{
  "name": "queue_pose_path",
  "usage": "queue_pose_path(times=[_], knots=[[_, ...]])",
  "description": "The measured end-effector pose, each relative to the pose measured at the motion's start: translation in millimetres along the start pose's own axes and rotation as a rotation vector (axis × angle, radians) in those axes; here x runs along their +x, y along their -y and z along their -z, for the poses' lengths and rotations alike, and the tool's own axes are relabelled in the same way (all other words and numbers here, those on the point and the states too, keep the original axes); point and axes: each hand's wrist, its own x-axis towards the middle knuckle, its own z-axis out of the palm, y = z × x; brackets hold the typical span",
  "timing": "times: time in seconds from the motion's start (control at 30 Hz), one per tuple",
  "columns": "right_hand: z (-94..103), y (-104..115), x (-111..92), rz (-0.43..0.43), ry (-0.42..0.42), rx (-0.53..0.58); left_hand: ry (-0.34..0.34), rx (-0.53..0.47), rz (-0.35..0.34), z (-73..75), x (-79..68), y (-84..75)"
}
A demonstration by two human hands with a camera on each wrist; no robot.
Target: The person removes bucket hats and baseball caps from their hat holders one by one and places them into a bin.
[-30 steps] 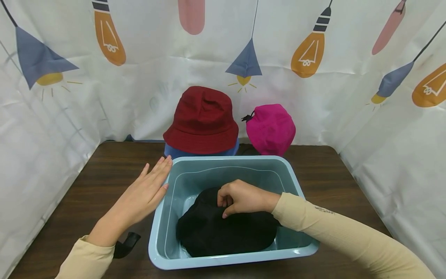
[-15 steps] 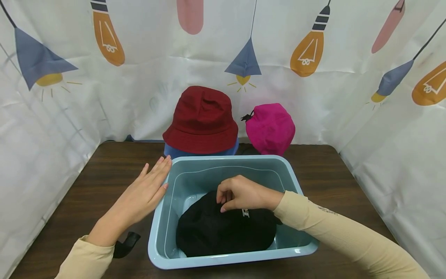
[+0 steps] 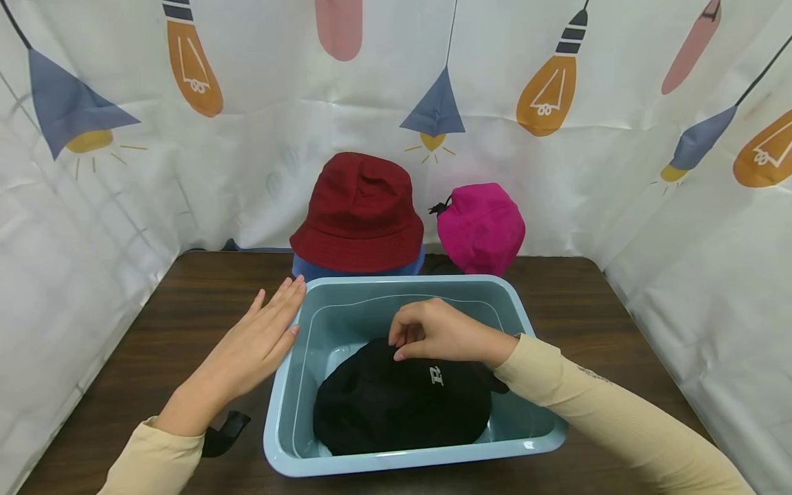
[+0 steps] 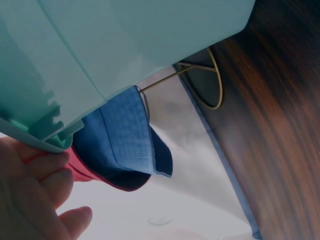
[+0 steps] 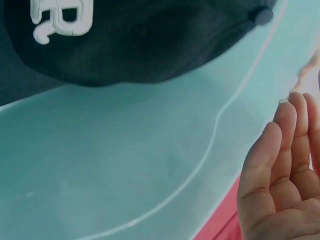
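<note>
A black cap (image 3: pixel 396 412) with a white letter R lies in a light blue plastic tub (image 3: pixel 421 457), its button showing in the right wrist view. My right hand (image 3: pixel 442 333) hovers over the cap's far side. Its fingers hang loosely bent, and the right wrist view has its fingertips (image 5: pixel 286 112) apart from the cap. Fingers straight, my left hand (image 3: pixel 256 344) rests against the tub's left rim. From the left wrist, the fingers (image 4: pixel 52 160) touch the rim's underside near a corner.
Behind the tub, a red bucket hat (image 3: pixel 365 213) sits over a blue hat (image 3: pixel 383 268). To their right is a pink cap (image 3: pixel 482 230) with a black cord. A wire stand (image 4: pixel 217 80) shows below the blue hat. A black strap (image 3: pixel 225 433) lies by my left wrist.
My right hand has risen off the black cap and shifted slightly away, uncovering the white letter. My left hand stays where it was.
</note>
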Motion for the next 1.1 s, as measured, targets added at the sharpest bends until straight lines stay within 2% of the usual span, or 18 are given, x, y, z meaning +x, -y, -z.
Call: queue_pose_path(times=[0.33, 0.8, 1.1], knots=[[15.3, 1.1, -9.2, 0.016, -0.102, 0.022, 0.002, -0.001, -0.001, 0.6, 0.5, -0.3], [29.4, -9.9, -23.9, 0.001, -0.181, 0.038, -0.002, -0.005, -0.001, -0.5, -0.5, -0.1], [38.8, -10.5, -32.6, -0.039, -0.229, 0.036, -0.013, 0.001, -0.01, -1.8, -0.3, 0.2]])
